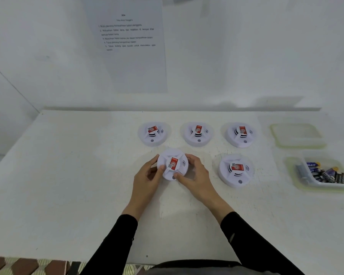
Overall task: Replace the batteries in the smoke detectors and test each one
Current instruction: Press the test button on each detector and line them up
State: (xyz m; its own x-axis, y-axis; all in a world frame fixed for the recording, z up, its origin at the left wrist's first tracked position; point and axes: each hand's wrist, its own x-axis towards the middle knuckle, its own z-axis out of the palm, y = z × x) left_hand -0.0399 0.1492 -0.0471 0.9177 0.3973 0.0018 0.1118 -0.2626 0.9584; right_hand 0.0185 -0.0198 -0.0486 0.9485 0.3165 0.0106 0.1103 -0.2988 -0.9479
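A white round smoke detector (173, 162) with a red label is lifted slightly off the white table (68, 185), tilted toward me. My left hand (148, 175) grips its left edge and my right hand (193, 172) grips its right edge, thumb by the grey test button. A second detector (235, 169) lies to the right. Three more sit in a row behind: left detector (153, 133), middle detector (198, 133), right detector (240, 134). All lie face up.
A clear plastic tub (298, 181) with several batteries (326, 173) stands at the right edge. Its lid (297, 135) lies flat behind it. A printed instruction sheet (127, 42) hangs on the wall behind the table.
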